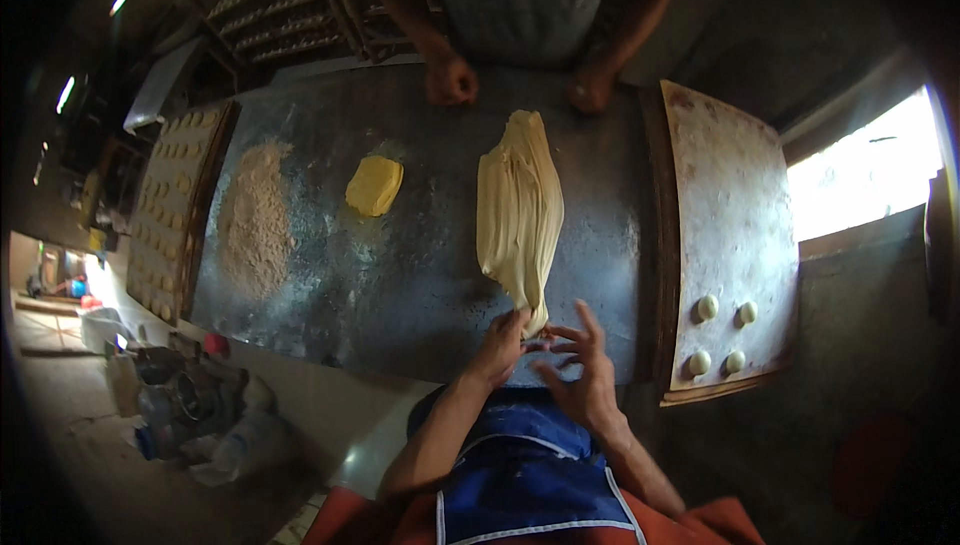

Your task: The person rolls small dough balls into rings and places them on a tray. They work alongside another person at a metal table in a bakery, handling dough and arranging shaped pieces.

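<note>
A long, stretched, folded length of pale dough (520,215) lies lengthwise on the dark metal worktop (430,275). At its near end my left hand (500,350) is closed on the dough, fingers pinching it. Just to the right, my right hand (582,370) has its fingers spread, the fingertips beside or touching that same end; exact contact is unclear. A yellow block of soft fat (373,186) sits left of the dough, and farther left is a heap of flour (258,220).
A co-worker's two fists (450,82) rest at the far edge. Right, a board (725,215) holds several dough balls (707,307); left, a tray (175,215) carries rows of small pieces. Bottles and containers (190,410) clutter the lower left; racks (280,15) stand behind.
</note>
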Available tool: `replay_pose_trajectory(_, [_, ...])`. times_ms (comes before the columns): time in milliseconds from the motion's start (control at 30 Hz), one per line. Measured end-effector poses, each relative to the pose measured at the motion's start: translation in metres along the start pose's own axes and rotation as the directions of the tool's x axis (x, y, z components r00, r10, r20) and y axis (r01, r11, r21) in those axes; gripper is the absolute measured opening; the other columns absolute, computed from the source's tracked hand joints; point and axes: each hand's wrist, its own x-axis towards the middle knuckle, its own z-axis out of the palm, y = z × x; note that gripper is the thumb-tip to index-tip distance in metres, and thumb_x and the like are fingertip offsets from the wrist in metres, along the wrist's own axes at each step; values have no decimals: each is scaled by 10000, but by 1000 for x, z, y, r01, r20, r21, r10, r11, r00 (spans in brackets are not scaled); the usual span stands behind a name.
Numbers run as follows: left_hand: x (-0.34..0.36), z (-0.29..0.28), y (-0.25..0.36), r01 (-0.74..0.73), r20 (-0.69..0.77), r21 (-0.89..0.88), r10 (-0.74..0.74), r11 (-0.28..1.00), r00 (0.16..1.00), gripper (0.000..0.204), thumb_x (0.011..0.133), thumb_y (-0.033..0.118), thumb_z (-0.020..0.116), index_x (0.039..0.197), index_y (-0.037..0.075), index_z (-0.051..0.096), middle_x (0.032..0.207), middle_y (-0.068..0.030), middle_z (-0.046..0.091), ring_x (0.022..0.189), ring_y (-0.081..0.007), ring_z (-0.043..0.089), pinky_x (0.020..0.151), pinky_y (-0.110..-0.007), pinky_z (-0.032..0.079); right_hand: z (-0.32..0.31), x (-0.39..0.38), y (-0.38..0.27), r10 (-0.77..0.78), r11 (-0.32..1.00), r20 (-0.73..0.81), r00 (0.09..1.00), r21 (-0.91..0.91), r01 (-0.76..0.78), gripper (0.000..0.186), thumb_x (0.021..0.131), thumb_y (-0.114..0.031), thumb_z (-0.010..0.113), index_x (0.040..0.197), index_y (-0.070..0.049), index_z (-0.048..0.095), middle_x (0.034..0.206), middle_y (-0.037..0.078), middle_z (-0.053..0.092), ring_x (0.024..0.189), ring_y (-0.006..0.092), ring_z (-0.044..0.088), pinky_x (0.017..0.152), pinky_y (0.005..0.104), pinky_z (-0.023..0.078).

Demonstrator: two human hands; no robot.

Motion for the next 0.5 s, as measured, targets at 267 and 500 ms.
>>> replay_pose_trajectory(267, [-31, -62, 32, 344, 41, 727, -537, 595, 843, 752, 1069, 636, 248, 1156, -23, 601, 904, -101, 720, 834, -206, 736, 753, -328, 593, 36, 38, 105, 294, 209, 680, 672, 640, -739, 369, 1103, -324, 467, 1061, 0, 640, 889, 103, 677, 716, 234, 617, 690, 407, 513])
replay_pose_trajectory(500, [74, -6, 10, 585, 485, -666, -327, 463, 811, 333, 1069, 369, 464, 852, 127, 539, 643, 52, 436, 502, -67, 399, 544, -254, 425, 16, -23, 18, 140, 831, 228, 964, -556, 10, 167, 1013, -139, 538, 925, -6, 587, 714, 212, 530, 664, 375, 580, 615, 476, 448])
